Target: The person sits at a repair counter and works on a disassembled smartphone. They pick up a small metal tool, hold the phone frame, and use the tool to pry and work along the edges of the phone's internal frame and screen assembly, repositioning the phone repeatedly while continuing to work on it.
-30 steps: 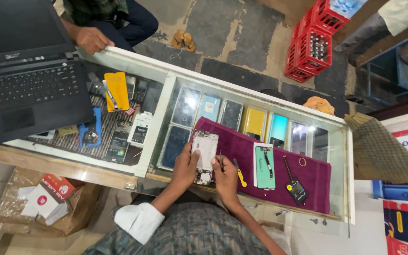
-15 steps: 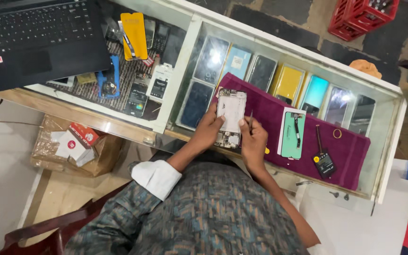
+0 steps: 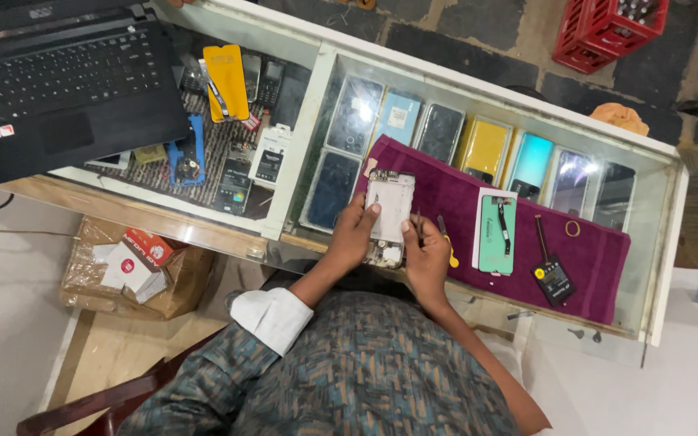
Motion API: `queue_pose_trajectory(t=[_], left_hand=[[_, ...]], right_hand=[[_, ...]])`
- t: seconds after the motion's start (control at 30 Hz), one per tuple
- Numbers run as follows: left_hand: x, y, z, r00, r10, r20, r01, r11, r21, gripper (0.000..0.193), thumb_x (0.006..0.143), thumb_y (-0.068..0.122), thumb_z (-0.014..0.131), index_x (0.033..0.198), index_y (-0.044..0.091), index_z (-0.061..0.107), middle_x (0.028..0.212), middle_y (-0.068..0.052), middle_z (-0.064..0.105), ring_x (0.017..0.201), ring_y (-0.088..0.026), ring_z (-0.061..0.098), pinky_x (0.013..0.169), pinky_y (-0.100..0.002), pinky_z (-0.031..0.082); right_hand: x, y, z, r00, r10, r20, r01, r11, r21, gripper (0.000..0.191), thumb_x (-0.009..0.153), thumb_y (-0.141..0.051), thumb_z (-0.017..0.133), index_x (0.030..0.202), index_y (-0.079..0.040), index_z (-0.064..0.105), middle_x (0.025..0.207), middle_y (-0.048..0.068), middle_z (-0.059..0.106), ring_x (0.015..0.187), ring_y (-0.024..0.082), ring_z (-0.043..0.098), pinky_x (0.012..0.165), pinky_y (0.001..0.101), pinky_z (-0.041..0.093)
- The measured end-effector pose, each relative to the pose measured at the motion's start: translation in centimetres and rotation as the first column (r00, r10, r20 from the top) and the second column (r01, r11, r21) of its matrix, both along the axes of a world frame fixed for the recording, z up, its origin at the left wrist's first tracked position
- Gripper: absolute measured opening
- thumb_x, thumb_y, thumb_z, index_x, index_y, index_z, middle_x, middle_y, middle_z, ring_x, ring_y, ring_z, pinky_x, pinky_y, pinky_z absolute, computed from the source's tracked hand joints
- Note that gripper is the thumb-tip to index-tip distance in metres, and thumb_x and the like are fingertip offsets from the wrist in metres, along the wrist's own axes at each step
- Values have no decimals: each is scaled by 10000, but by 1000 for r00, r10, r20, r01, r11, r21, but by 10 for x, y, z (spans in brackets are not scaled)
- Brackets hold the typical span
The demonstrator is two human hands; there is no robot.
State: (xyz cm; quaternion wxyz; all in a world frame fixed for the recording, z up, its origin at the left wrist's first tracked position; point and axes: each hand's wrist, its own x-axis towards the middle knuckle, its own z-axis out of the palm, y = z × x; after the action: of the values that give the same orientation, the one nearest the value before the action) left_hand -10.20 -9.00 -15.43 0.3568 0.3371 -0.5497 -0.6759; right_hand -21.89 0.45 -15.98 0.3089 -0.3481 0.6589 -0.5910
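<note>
Seen from above, the left hand (image 3: 355,236) grips an opened phone (image 3: 388,216) over a purple cloth (image 3: 462,202) on the glass worktop (image 3: 478,97). The right hand (image 3: 427,260) pinches a thin tool (image 3: 419,230) beside it.

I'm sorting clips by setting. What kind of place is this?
Most likely a phone repair shop counter: a glass display case holds rows of phones, and the hands, left hand and right hand, hold an opened phone over a purple cloth.
</note>
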Motion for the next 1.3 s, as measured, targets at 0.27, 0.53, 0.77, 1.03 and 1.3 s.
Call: queue_pose_trajectory(t=[0.27, 0.53, 0.77, 1.03, 1.3], left_hand=[[0, 6, 7, 998, -17, -66, 22, 996, 81, 245, 1054, 147, 484, 1235, 11, 576, 984, -63, 725, 887, -111, 667, 805, -303, 533], [1, 9, 15, 964, 159, 214, -140, 985, -98, 259, 1107, 197, 529, 1080, -27, 655, 842, -99, 730, 768, -155, 669, 727, -345, 528], [2, 17, 4, 985, -80, -151, 78, 997, -16, 303, 1052, 63, 474, 1349, 5, 480, 1205, -100, 665, 1125, -146, 618, 980, -317, 483], [8, 18, 22, 983, 88, 160, -81, 996, -48, 237, 1069, 170, 479, 1167, -1, 612, 918, -102, 735, 848, -167, 701, 780, -351, 531], [10, 21, 26, 1000, 15, -4, -15, 999, -46, 262, 1062, 147, 493, 1271, -5, 534, 1077, -110, 692, 1000, -156, 639, 876, -336, 509]], right_hand=[[1, 4, 10, 997, 9, -81, -10, 1000, -15, 183, 1040, -125, 622, 1083, 39, 693, 881, -41, 683, 821, 4, 566, 733, 194, 492], [12, 6, 17, 996, 21, -82, -22, 1000, 0, 169, 1034, -109, 644, 1075, 45, 699, 854, -53, 634, 779, 0, 509, 691, 185, 441], [6, 8, 18, 995, -43, -91, 44, 999, 9, 194, 1048, -108, 617, 1119, 47, 709, 843, -47, 625, 763, 6, 495, 674, 191, 425], [18, 8, 23, 1000, 22, 8, -22, 999, -45, 167, 1014, -87, 623, 1103, 38, 687, 905, -51, 691, 815, -7, 575, 734, 179, 481], [16, 11, 33, 997, -28, -70, 35, 994, 102, 184, 1002, -102, 659, 1111, 31, 727, 774, -58, 633, 663, -3, 470, 571, 191, 385]])
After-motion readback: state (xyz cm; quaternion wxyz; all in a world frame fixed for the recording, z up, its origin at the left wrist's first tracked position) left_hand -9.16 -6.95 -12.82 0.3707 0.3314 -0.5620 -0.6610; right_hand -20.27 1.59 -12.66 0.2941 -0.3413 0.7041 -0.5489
